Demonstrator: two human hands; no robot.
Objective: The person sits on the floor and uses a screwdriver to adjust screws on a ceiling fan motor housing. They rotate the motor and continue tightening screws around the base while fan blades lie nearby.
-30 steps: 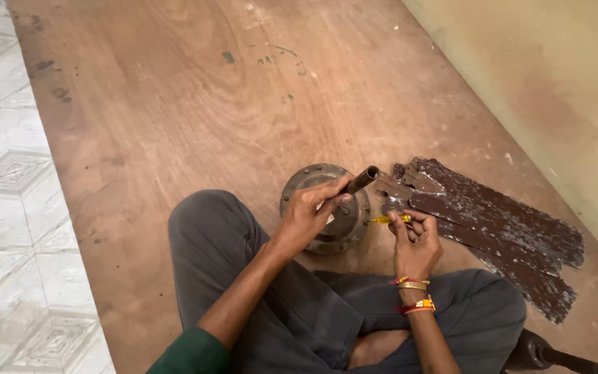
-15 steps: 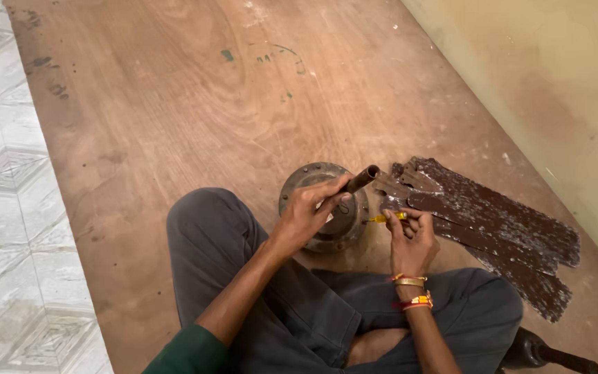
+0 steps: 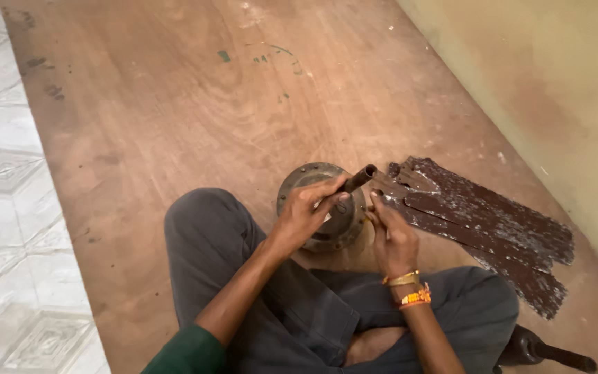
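A round, dull metal motor housing (image 3: 316, 208) with a ring of small holes near its rim is seen resting on the brown board floor (image 3: 174, 118), directly in front of the crossed legs of the seated person. A short dark shaft (image 3: 358, 177) projects at a tilt from its centre. The left hand (image 3: 306, 211) is laid over the top of the housing, fingers curled and closed about the base of the shaft. The right hand (image 3: 390, 232) is closed at the right edge of the housing, apparently pinching something small; what is pinched cannot be told. Just beside the housing to the right, three long dark blades (image 3: 493, 221) with flaking, speckled paint are lying fanned on the floor, their narrow ends touching or nearly touching the housing. A dark handled object (image 3: 541, 350) is partly seen by the right knee. The housing is judged heavy, rigid and unlikely to slide; its grimy surface may be somewhat slippery. A secure hold is judged best taken at the rim with both hands, or at the shaft for steadying only. The blades are judged thin, stiff, and rough to grip.
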